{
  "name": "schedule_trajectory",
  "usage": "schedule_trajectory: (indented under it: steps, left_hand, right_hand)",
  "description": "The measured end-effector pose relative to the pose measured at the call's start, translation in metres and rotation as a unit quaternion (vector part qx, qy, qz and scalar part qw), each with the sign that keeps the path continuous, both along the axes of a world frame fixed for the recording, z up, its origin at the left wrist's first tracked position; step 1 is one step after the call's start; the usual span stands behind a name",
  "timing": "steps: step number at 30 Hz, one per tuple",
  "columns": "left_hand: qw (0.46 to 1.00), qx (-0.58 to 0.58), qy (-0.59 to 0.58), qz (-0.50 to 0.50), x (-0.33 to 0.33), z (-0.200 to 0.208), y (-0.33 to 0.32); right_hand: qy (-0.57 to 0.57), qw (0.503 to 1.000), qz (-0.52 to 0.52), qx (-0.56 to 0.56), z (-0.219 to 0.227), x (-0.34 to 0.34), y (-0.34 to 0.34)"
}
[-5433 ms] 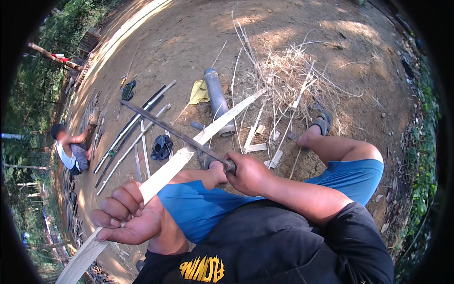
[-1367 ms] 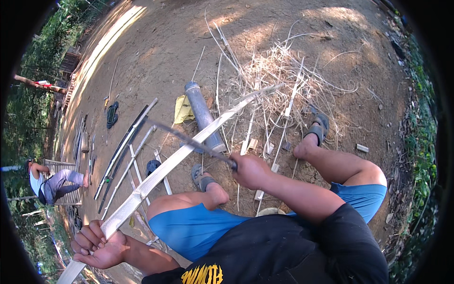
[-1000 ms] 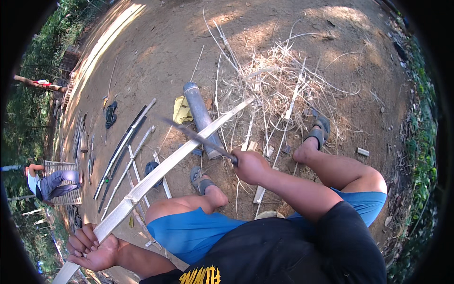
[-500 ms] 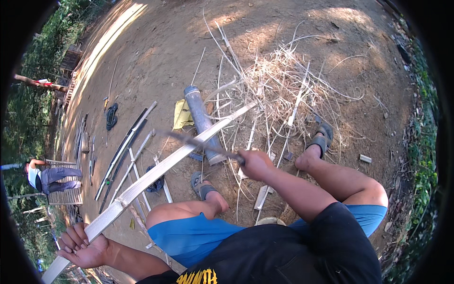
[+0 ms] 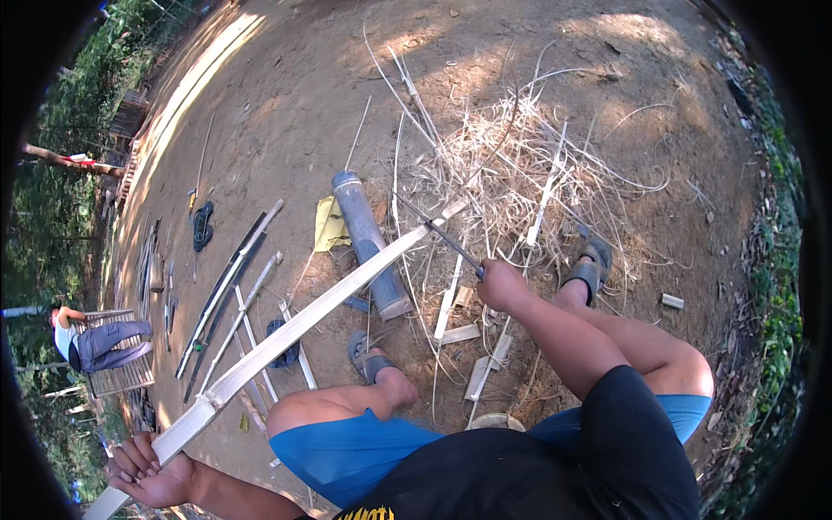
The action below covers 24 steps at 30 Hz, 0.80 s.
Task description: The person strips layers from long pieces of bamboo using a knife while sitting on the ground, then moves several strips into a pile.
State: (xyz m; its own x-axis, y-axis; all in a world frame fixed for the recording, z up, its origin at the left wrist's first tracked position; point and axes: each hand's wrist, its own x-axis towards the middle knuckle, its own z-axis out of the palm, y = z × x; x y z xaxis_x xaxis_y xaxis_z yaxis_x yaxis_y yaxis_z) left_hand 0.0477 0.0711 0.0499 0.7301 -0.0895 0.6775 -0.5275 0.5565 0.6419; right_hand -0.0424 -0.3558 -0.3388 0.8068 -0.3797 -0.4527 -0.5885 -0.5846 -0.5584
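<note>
Near the left edge, a long pale strip (image 5: pixel 303 325) is gripped near its near end by the left hand (image 5: pixel 154 471), with the fingers curled around it. The handle of a long knife (image 5: pixel 458 250) is enclosed in the closed right hand (image 5: pixel 503 288). The strip is held slantwise, from near left toward the far middle, and is crossed by the blade close to its far end; whether the edge is pressed into it cannot be told. A grey tube (image 5: pixel 355 212) is passed over by the strip, and beside it on the left a yellow sheet (image 5: pixel 329 224) is seen. Beyond the strip's far end, a heap of pale shavings (image 5: pixel 520 147) is spread on the dirt ground (image 5: pixel 295 113). Farther left, several poles (image 5: pixel 227 288) are laid side by side, near a dark bag (image 5: pixel 284 345). At the far left, another person (image 5: pixel 108 340) is seen at a slatted bench (image 5: pixel 130 380).
</note>
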Motion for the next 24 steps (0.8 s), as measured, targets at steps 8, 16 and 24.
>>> schedule_trajectory:
  steps: [8, 16, 24]
  left_hand:
    - [0.999, 0.008, 0.016, 0.038, 0.017, 0.001, 0.016]
    - [1.000, 0.023, 0.016, 0.015, 0.034, 0.010, 0.035]
    - [0.999, 0.020, 0.022, 0.025, 0.051, 0.021, 0.031]
  right_hand:
    - [0.103, 0.991, -0.039, 0.076, -0.015, 0.009, -0.017]
    - [0.015, 0.992, 0.119, 0.047, 0.024, 0.013, 0.010]
    - [0.106, 0.992, -0.033, 0.065, -0.021, 0.017, -0.031]
